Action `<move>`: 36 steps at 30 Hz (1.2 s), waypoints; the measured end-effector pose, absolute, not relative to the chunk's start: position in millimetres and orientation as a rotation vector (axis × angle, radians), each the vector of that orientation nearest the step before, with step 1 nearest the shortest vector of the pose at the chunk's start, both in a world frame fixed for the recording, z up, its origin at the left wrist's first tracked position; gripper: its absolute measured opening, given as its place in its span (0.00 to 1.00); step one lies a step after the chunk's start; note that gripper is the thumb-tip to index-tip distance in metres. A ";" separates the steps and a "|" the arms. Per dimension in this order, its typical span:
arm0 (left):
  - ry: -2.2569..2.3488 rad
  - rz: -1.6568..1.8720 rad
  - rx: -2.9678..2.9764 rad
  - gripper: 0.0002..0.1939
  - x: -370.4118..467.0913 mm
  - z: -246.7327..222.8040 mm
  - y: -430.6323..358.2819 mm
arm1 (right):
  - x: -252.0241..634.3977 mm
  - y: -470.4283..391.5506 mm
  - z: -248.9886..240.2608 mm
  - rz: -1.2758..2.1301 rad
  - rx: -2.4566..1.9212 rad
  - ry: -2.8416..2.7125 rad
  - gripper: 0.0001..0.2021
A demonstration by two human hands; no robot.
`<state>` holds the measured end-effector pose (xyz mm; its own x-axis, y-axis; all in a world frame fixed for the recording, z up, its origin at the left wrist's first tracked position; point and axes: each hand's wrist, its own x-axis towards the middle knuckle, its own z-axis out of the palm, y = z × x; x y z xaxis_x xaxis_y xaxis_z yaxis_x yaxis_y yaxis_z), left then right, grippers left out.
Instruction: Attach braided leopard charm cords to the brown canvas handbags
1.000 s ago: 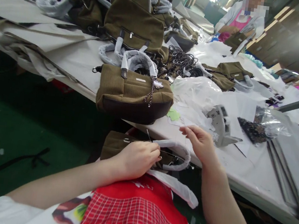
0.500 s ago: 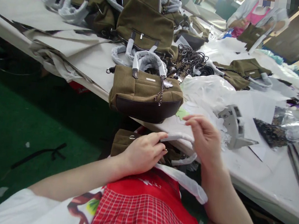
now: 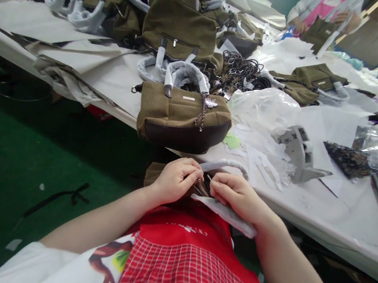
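An olive handbag rests against my red apron at the table's edge, mostly covered by my hands. Its two handles are wrapped in white; the far handle arches behind my hands, and the near handle droops below my right wrist. My left hand is closed, pinching near the bag's top opening. Opposite it, my right hand is closed too, fingertips pressed together at the opening; what they pinch is hidden. Just beyond stands a finished-looking corduroy handbag with a dark base and a braided cord charm.
Several olive bags are heaped at the back left. A pile of braided cords, a clear plastic bag and a grey tape dispenser lie on the white table. A co-worker in a pink apron handles another bag.
My right hand has come down and left from above the handle to the bag's opening, its fingers now closed. My left hand has shifted slightly up, still near the opening.
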<state>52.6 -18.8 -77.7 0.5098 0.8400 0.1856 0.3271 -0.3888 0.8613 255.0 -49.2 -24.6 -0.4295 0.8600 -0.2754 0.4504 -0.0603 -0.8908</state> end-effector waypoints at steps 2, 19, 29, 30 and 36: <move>0.960 0.809 1.965 0.17 51.9 -78.8 -18.7 | 248.8 -51.1 -31.1 1.666 -1.372 -1.723 0.15; 0.947 0.787 2.114 0.17 52.3 -77.7 -18.6 | 240.5 -44.6 -56.1 1.782 -1.377 -1.538 0.12; 0.856 0.895 1.968 0.08 44.8 -81.6 -16.0 | 234.4 -48.3 -61.4 1.674 -1.531 -1.574 0.14; 0.882 0.923 1.940 0.08 45.0 -81.5 -16.5 | 233.5 -49.5 -60.9 1.655 -1.539 -1.583 0.14; 1.079 1.143 1.699 0.11 42.8 -74.5 -19.6 | 234.4 -55.2 -50.4 1.102 -1.579 -1.778 0.10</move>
<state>42.8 -19.6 -74.5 0.2264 0.9374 0.2645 0.2106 -0.3122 0.9264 234.4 -55.2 -50.4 -0.1894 0.9724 -0.1359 0.5541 -0.0084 -0.8324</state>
